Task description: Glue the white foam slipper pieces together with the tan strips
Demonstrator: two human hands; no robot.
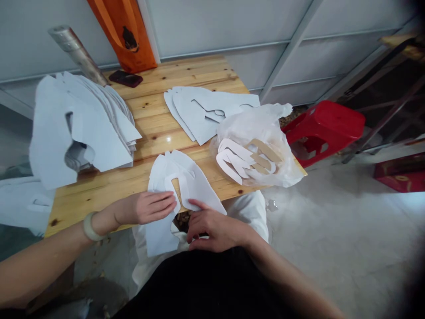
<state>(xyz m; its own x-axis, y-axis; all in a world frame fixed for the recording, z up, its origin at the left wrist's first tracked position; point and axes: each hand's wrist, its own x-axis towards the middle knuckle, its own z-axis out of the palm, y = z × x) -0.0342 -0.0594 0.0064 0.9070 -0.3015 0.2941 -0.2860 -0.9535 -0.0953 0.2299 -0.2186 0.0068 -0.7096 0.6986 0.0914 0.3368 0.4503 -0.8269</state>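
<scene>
White paper pattern piece [195, 186]: It is lying flat across the near edge of the pine tabletop [156, 128], directly under both hands, with its lower part reaching past the edge. A narrow cut-out is showing wood through its middle.

Handling: It appears light, thin and bendable, so it is probably easy to crease. The broad, uncut areas look like safer places to hold than the narrow strips beside the cut-out.

Left hand [148, 208]: It is pressing palm-down on the piece's left side, with the fingers lying close together and not pinching. A pale bangle [91, 226] is circling the wrist.

Right hand [212, 228]: It is resting on the piece's lower right part, with the fingers spread slightly. Whether it is pinching the paper cannot be told from this view.

Nearby: A tall stack of white paper cut-outs [86, 128] is sitting at the table's left side, and a smaller pile [195, 110] is lying ahead. A clear plastic bag [259, 124] is holding white and tan cut-outs [249, 159]. A red plastic stool [322, 128] is standing beyond the table.
</scene>
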